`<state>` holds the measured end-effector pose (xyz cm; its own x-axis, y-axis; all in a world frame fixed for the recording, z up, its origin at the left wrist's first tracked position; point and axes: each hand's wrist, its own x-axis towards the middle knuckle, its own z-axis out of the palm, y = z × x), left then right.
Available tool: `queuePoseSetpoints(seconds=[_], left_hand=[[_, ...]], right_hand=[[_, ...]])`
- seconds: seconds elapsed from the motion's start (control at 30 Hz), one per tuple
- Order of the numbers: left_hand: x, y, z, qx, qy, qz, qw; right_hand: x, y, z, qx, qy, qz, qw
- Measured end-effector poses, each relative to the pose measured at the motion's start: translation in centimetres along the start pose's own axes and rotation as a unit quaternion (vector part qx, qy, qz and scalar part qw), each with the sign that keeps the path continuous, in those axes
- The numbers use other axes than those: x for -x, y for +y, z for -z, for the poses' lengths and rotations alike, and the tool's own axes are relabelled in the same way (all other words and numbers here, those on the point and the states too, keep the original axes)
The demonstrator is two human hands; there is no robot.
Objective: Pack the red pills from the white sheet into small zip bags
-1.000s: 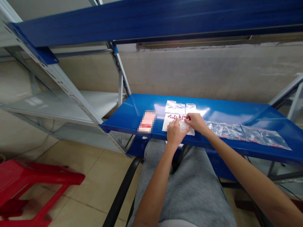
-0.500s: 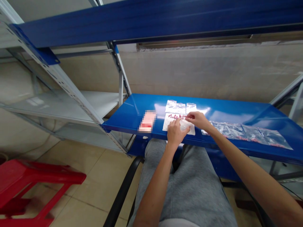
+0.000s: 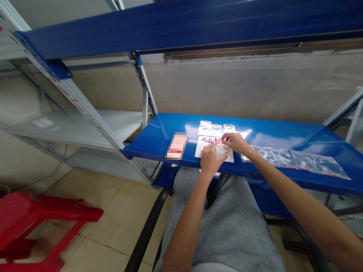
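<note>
A white sheet lies near the front edge of the blue shelf, with several small red beads scattered over its upper half. My left hand rests over the sheet's lower part, its thumb spread away from the fingers. In that gap is a clear plastic piece, perhaps a small bag. Just right of the beads, my right hand is closed in a pinch at the sheet's upper right. What its fingertips hold, if anything, is too small to see.
Behind the sheet lie three clear zip bags. A row of bags with red bits stretches to the right. A blurred pinkish item is at left. Above runs a blue shelf beam; a red stool stands on the floor.
My right hand has shifted very slightly at the upper right of the sheet. The left hand stays where it was.
</note>
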<state>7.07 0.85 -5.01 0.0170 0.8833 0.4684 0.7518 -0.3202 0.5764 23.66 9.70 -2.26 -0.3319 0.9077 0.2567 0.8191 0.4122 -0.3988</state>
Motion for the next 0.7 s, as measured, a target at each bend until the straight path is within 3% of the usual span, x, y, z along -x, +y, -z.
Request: queuePoseSetpoints(seconds=[0.23,0.37,0.6,0.7], left_hand=[[0.0,0.0,0.0,-0.007,-0.005,0.006,1.0],[0.0,0.0,0.0,-0.003,0.0,0.0,1.0],[0.1,-0.2,-0.2,-0.008,0.003,-0.011,1.0],[0.1,-0.1,-0.2,-0.006,0.005,-0.009,1.0]], right_hand=[[0.3,-0.4,-1.2,0.078,-0.003,-0.011,0.997],[0.9,-0.8,0.3,0.005,-0.006,0.006,1.0],[1.5,-1.1,2.3,-0.121,-0.155,0.112,0.974],[1.0,-0.3,2.2,-0.103,-0.101,0.069,0.987]])
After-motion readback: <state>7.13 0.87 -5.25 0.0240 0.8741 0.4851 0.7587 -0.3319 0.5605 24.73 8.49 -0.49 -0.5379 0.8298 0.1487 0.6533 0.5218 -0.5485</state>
